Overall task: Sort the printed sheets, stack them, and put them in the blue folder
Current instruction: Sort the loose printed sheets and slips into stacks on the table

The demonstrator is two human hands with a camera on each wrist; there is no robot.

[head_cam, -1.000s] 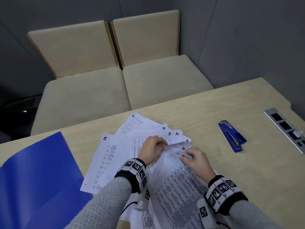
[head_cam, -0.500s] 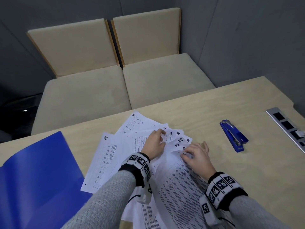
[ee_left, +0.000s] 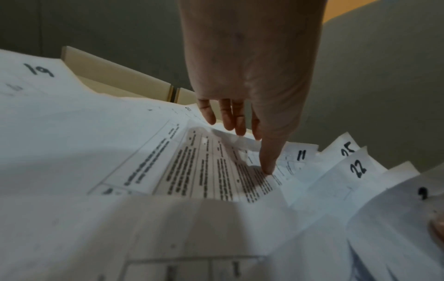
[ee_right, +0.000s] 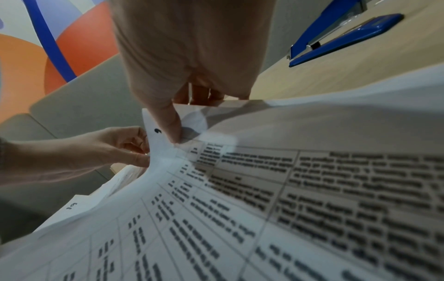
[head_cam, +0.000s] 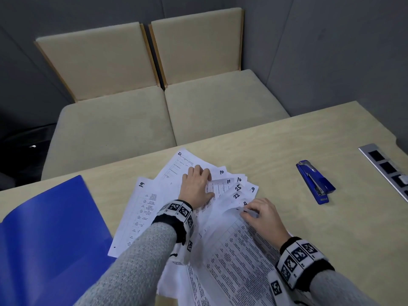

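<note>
My left hand presses flat, fingers spread, on the fanned sheets; my right hand pinches one sheet's corner.

the printed sheets lie fanned at the table's near edge, middle. the folder lies open at the near left corner, touching them. the stapler lies right, apart; the socket strip along the right edge.

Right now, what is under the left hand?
The left hand rests on fanned printed sheets, thumb pressing beside the corner marked 11. What lies beneath those sheets is covered.
</note>
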